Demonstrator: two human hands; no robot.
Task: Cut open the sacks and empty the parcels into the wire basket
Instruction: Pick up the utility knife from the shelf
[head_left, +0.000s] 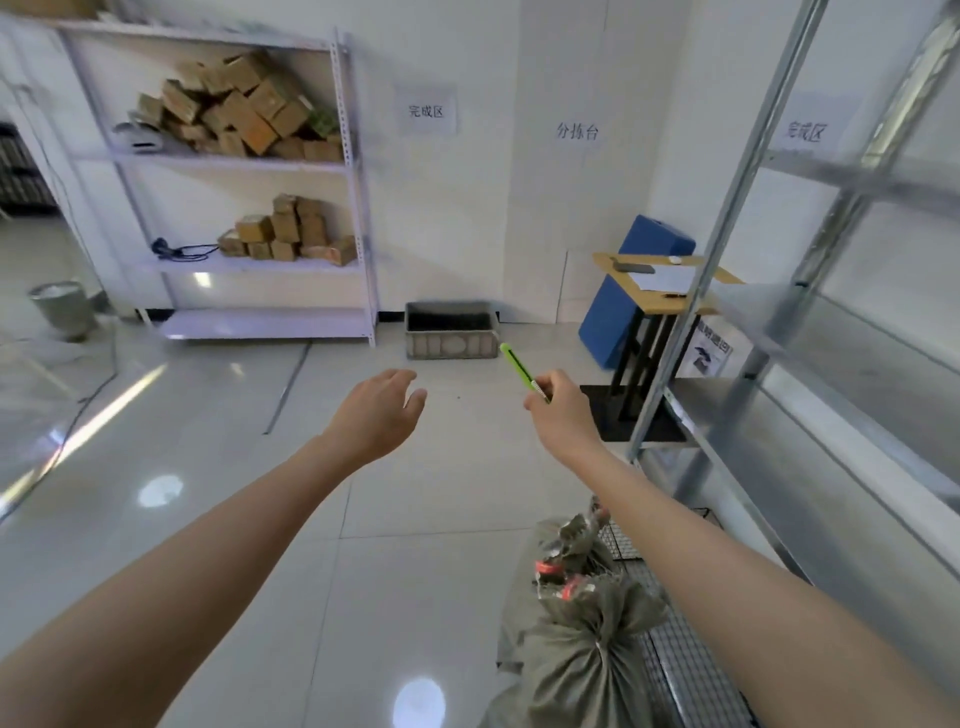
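Head view, right hand (558, 415) pinching green cutter (522, 370), left hand (382, 410) relaxed, tied grey-green sacks (576, 639).

Far left: white shelf (260, 325), boxes (244, 111) piled on two levels; bin (61, 309) on floor left of it. Far centre: grey crate (451, 338) at wall. Right: blue pad (618, 306) leaning behind small table (609, 260); metal rack (727, 244) near right.

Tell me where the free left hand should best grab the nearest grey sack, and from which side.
Probably the gathered neck of the nearest sack, from above on its floor-side left. There the cloth is bunched narrow and stands up; the body bulges too wide. The wire basket lies along its right, and the right hand holds the green knife, leaving the left hand free.
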